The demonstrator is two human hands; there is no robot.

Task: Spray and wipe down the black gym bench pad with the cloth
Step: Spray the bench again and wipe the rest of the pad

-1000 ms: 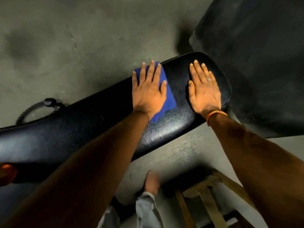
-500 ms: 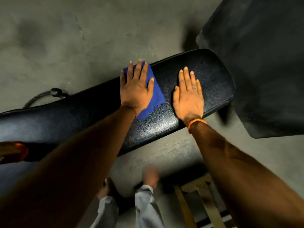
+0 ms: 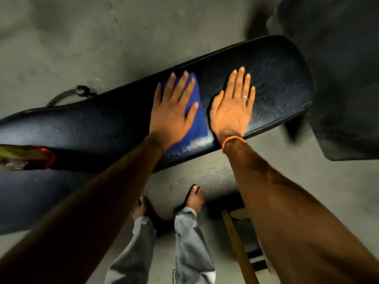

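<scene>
The black gym bench pad [image 3: 283,78] runs from the lower left up to the right across the view, its surface textured and shiny near the front edge. A blue cloth [image 3: 195,121] lies flat on the pad under my left hand [image 3: 174,111], whose fingers are spread and pressing it down. Just to its right, my right hand [image 3: 233,105] rests flat on the bare pad with fingers apart and a ring on one finger. An orange-tipped object [image 3: 39,157], blurred, lies on the pad at the far left; I cannot tell what it is.
Grey concrete floor [image 3: 82,37] lies beyond the bench. A large dark mat or pad [image 3: 338,78] fills the upper right. A black cable with a knob [image 3: 82,91] lies behind the bench. My bare feet [image 3: 194,197] and a wooden frame [image 3: 235,242] are below.
Both hands have slid left along the pad, away from its rounded right end, the left hand carrying the blue cloth with it. More bare pad shows to the right.
</scene>
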